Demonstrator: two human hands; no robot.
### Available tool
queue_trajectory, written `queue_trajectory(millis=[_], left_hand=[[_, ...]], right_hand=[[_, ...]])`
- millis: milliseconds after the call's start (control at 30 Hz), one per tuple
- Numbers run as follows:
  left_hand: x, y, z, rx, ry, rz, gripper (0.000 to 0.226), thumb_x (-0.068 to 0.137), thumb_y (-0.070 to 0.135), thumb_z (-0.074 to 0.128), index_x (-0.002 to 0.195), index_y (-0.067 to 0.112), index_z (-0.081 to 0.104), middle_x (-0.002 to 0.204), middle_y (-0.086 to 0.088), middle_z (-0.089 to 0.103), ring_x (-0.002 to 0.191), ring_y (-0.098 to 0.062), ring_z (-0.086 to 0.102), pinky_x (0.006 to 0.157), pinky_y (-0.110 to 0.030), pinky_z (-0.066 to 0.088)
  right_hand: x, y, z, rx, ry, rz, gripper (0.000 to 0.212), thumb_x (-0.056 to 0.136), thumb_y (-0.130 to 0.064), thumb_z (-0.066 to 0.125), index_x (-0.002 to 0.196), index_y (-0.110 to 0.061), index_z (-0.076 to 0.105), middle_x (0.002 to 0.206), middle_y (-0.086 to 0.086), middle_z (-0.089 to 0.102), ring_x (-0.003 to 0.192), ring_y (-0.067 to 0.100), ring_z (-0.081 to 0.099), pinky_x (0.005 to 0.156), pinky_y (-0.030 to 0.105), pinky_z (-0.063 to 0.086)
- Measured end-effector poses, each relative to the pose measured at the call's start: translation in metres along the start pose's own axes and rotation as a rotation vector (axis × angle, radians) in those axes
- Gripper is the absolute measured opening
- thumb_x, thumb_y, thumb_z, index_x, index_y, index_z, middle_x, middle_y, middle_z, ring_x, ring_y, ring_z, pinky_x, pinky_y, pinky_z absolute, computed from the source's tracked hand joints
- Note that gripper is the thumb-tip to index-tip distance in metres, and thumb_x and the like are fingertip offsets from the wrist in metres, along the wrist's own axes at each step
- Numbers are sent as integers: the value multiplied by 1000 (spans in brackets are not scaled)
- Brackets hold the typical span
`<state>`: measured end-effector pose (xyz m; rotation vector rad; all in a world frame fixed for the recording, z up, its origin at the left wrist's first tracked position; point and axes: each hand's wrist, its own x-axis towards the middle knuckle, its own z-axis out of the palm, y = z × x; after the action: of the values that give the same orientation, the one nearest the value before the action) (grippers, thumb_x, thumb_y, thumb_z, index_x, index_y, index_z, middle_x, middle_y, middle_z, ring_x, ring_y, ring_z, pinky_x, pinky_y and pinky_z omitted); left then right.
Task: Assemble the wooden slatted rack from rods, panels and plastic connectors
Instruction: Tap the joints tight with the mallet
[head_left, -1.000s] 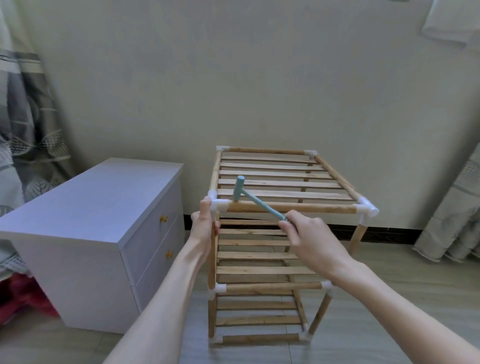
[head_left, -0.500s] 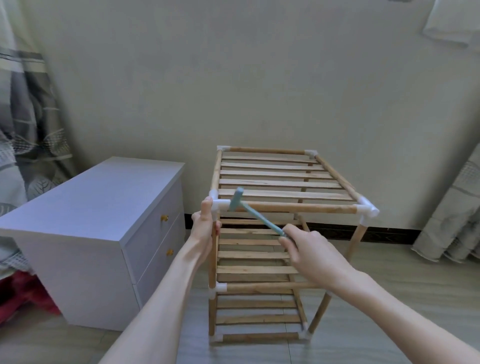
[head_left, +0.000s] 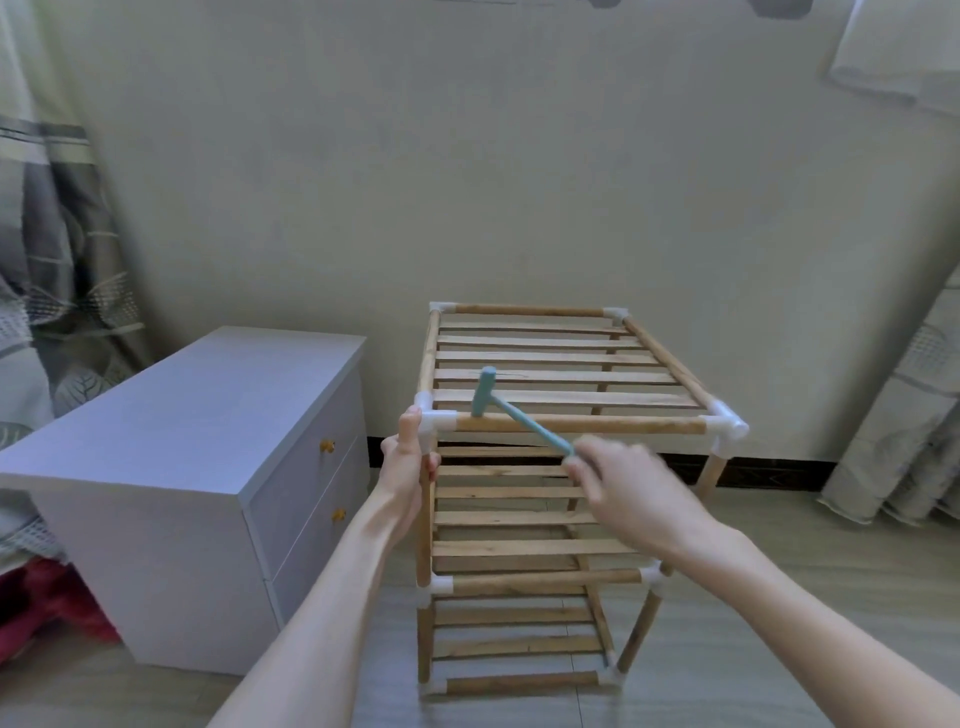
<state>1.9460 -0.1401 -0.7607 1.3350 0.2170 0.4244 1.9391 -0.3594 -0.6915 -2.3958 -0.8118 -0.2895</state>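
Between left hand (head_left: 408, 467) and right hand (head_left: 631, 499): hammer (head_left: 511, 413), rack (head_left: 550, 395).

Right hand (head_left: 631, 499) motion-blurred; grip on hammer (head_left: 511, 413) handle end hidden; curtains (head_left: 47, 249) cut by edges.

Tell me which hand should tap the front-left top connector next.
Right. The right hand grips the hammer, whose head sits just beside that connector. The left hand grips the post under it, steadying the rack.
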Motion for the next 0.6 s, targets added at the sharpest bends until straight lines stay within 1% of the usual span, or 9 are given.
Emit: queue_trajectory(millis=[67, 133, 200, 267, 333, 400, 467, 533, 600], left_hand=[[1, -1, -1, -27, 29, -12, 49, 96, 50, 35, 124, 12, 48, 72, 0, 33, 57, -8, 32, 57, -23, 31], [1, -1, 1, -62, 94, -33, 56, 93, 55, 38, 121, 8, 49, 71, 0, 34, 58, -9, 34, 59, -24, 33], [-2, 4, 9, -14, 260, -61, 56, 91, 57, 43, 116, 6, 44, 75, 2, 38, 69, -12, 41, 66, -28, 36], [-9, 14, 17, 234, 541, 42, 40, 93, 42, 50, 112, 9, 37, 90, 1, 42, 91, -20, 46, 81, -35, 36], [-17, 25, 25, 617, 693, 295, 28, 91, 21, 54, 113, 7, 44, 106, -8, 46, 109, -30, 42, 94, -45, 30], [-23, 27, 42, 841, 576, 562, 26, 88, 11, 51, 114, 9, 51, 110, -11, 48, 111, -30, 39, 98, -50, 28], [-31, 17, 72, 990, 306, 784, 33, 87, 18, 46, 119, 14, 52, 112, -9, 50, 110, -26, 39, 99, -50, 29], [-37, -4, 106, 1179, 45, 884, 43, 87, 32, 37, 127, 22, 46, 119, -7, 51, 115, -26, 41, 102, -50, 25], [-36, -21, 130, 1318, -73, 862, 46, 88, 42, 32, 131, 29, 45, 122, -6, 51, 118, -27, 41, 104, -51, 16]], right_hand=[[-9, 11, 5, -6, -119, 74, 13, 98, -28, 43, 99, -24, 56, 71, -1, 60, 54, 8, 51, 54, 28, 47], [-8, 12, -5, 217, 3, 106, 12, 97, -24, 45, 95, -24, 56, 67, 1, 58, 50, 9, 46, 50, 28, 42], [-9, 12, -18, 271, 65, 106, 11, 98, -22, 45, 97, -21, 56, 63, 1, 55, 46, 6, 43, 45, 24, 38], [-12, 16, -31, 242, 97, 123, 12, 97, -20, 46, 96, -17, 58, 59, -1, 52, 42, 3, 43, 42, 17, 35], [-18, 28, -45, 234, 161, 191, 15, 97, -18, 47, 92, -13, 60, 60, -3, 50, 42, 1, 44, 42, 14, 34], [-26, 42, -59, 268, 250, 288, 18, 98, -20, 46, 88, -13, 60, 60, -2, 50, 46, 2, 43, 41, 13, 32], [-36, 62, -67, 268, 332, 403, 24, 98, -22, 45, 85, -9, 60, 58, -1, 47, 50, 7, 39, 41, 14, 30], [-48, 77, -71, 233, 354, 505, 32, 98, -26, 43, 86, -2, 61, 57, -2, 43, 50, 11, 36, 41, 15, 30], [-60, 89, -73, 188, 326, 544, 36, 99, -29, 39, 84, -6, 61, 59, -2, 46, 52, 11, 38, 44, 15, 31]])
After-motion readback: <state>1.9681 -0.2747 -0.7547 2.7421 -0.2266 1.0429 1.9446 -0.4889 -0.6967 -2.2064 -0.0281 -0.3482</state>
